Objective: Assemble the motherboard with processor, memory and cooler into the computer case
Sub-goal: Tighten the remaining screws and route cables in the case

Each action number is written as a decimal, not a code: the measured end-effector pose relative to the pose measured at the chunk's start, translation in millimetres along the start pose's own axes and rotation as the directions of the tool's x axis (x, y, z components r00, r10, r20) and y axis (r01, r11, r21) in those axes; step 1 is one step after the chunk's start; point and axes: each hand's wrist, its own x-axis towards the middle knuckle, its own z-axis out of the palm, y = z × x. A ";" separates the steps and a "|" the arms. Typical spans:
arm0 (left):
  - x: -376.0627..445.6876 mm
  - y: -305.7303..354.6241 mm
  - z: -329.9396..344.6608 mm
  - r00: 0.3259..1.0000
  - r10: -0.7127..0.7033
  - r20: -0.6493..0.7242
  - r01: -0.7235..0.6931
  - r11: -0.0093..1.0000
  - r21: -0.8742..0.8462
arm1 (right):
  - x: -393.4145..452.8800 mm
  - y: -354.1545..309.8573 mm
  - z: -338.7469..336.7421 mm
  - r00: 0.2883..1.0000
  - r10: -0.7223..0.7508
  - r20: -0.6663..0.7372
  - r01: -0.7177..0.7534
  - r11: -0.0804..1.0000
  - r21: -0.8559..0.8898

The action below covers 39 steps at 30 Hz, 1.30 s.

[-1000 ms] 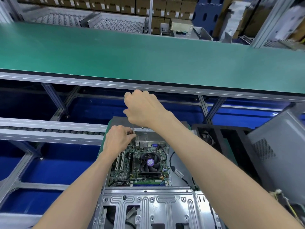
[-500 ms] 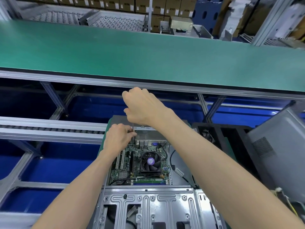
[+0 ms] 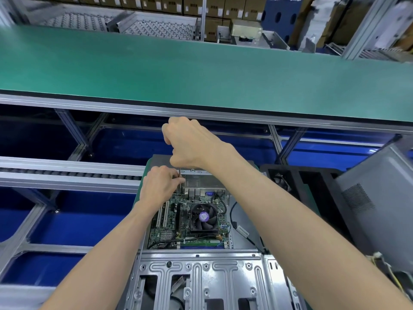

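Fisted on a screwdriver (image 3: pixel 180 175), right hand (image 3: pixel 190 142) hovers over the motherboard (image 3: pixel 178 222) w/ forearm outstretched; left hand (image 3: pixel 159 186) pinches the shaft near the far-left corner.

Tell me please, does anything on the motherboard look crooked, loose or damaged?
Nothing stands out. The motherboard lies flat in the computer case, the cooler fan sits square on it, and both hands hold a screwdriver upright at its far corner.

Right hand (image 3: pixel 190 143) edged slightly left above screwdriver (image 3: pixel 180 181).
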 end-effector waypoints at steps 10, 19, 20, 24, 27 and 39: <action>0.9 0.7 1.2 1.000 -0.007 0.027 0.005 0.998 0.067 | -0.1 1.4 -0.5 0.999 0.047 -0.010 -0.047 0.999 0.014; 0.0 -0.3 3.1 0.999 -0.001 0.032 -0.002 0.996 0.088 | -4.0 0.9 2.4 0.999 0.039 -0.019 -0.039 0.999 -0.020; -0.1 -0.5 3.2 1.000 -0.001 0.030 -0.002 0.996 0.089 | -4.0 -0.5 3.5 0.998 0.051 -0.033 -0.053 0.998 -0.047; 0.4 -0.4 3.2 0.999 0.016 0.032 -0.020 0.993 0.120 | -5.3 -3.0 6.7 0.991 0.095 -0.095 -0.107 0.986 -0.125; 1.2 0.3 2.4 0.999 0.019 0.043 -0.025 0.991 0.135 | -4.7 2.1 0.8 0.997 0.072 -0.013 -0.072 0.997 0.009; -2.4 2.6 1.3 0.997 0.072 0.037 -0.077 0.985 0.156 | -9.0 1.4 7.4 0.984 0.149 -0.095 -0.154 0.987 -0.041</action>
